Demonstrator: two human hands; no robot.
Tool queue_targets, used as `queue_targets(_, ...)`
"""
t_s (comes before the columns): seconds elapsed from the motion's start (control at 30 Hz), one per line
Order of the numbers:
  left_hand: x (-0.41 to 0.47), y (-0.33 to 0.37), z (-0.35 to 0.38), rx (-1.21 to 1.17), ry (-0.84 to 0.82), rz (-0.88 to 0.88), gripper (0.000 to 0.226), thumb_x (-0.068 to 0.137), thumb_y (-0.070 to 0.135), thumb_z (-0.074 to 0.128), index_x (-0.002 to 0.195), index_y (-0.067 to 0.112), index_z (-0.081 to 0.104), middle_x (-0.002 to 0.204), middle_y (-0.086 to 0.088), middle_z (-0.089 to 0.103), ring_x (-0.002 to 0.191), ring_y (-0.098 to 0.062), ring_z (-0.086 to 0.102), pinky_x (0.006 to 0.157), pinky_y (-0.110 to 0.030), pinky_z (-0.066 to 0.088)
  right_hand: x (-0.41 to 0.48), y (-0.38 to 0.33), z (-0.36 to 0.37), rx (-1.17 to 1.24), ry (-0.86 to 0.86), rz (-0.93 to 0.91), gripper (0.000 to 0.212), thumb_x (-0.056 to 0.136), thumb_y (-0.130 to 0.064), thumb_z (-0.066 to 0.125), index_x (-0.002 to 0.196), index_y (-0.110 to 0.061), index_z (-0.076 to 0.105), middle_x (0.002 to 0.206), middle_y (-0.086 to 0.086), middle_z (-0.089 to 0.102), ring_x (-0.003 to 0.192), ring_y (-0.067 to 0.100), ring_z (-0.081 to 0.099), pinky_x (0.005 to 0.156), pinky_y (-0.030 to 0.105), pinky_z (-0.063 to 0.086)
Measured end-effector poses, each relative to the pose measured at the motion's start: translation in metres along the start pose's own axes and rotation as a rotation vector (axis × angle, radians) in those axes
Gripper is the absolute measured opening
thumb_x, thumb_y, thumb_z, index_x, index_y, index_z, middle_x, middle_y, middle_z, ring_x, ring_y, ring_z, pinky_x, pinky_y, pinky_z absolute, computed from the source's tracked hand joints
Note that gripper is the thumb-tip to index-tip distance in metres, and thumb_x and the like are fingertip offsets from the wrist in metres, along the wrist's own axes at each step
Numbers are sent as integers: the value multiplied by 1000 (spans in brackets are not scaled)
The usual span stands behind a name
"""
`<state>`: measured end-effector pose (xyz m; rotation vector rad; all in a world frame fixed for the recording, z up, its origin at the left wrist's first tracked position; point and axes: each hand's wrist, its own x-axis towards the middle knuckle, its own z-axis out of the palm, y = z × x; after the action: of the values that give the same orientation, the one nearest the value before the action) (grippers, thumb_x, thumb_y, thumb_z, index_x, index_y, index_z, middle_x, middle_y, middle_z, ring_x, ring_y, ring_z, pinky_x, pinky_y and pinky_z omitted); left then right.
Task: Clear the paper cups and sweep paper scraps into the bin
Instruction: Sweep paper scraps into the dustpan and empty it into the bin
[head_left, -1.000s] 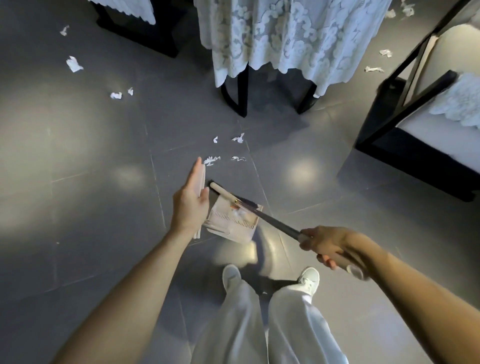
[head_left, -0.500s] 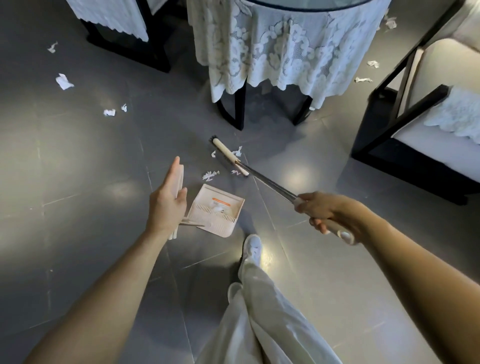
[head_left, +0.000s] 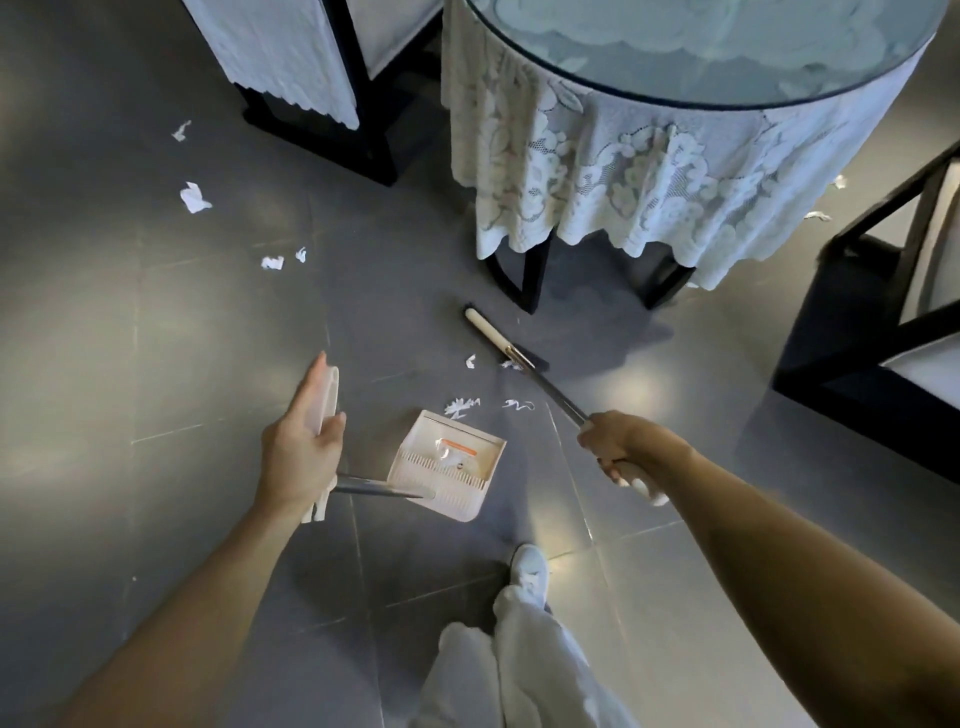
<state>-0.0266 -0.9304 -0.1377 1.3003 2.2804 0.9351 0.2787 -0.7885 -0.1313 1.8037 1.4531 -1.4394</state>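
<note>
My left hand (head_left: 304, 447) holds the white grip of a long-handled dustpan (head_left: 449, 465), which rests on the dark tile floor with a scrap or two inside. My right hand (head_left: 615, 444) grips the broom handle; the broom head (head_left: 493, 338) touches the floor just beyond the pan. Small white paper scraps (head_left: 462, 405) lie between the broom head and the pan's mouth. More scraps (head_left: 195, 197) lie farther off to the left. No paper cups or bin are in view.
A round glass-topped table with a lace cloth (head_left: 649, 171) stands right behind the broom. Dark-framed chairs stand at the upper left (head_left: 322, 119) and right (head_left: 883, 322). Scraps (head_left: 818, 214) lie by the right chair. My foot (head_left: 530, 571) is below the pan.
The broom head has swung from over the dustpan out beyond the scraps toward the table. I stepped forward, and the dustpan now lies open toward the scraps.
</note>
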Motion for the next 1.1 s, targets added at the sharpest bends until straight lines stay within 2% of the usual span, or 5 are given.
queue_targets(0.1,26,8,4,-42,-19,-17,64,89,0,60,147,20,39,137,23,39,127,-2,43,99,-1,24,-12,-7,16,101,-92,9,41,97,-7,46,136,4,44,66,5,44,49,14,41,29,12,32)
queue_targets(0.27,55,23,14,-55,-80,38,66,90,-1,58,148,19,35,142,12,43,130,-10,44,94,6,20,-49,-12,33,223,-226,121,29,98,-22,47,122,-7,53,69,6,54,49,11,45,51,19,38)
queue_targets(0.67,74,-1,-12,-68,-193,73,70,91,0,54,151,25,29,139,18,44,128,-18,47,88,-3,26,-109,-36,52,217,-165,125,25,100,-20,44,125,-22,43,38,-4,49,34,8,43,39,18,40)
queue_targets(0.9,84,-23,-36,-98,-142,77,69,89,-4,55,150,19,32,141,7,48,121,-19,49,84,6,23,-88,-86,93,162,-106,56,25,101,-14,44,124,-7,43,57,4,51,36,9,46,38,18,41)
queue_targets(1.1,93,-45,-59,-145,-129,29,70,89,-3,54,150,24,31,140,5,52,119,-15,51,82,9,22,-72,-142,93,579,-243,72,41,95,-8,56,135,0,47,49,4,56,33,8,48,35,17,43)
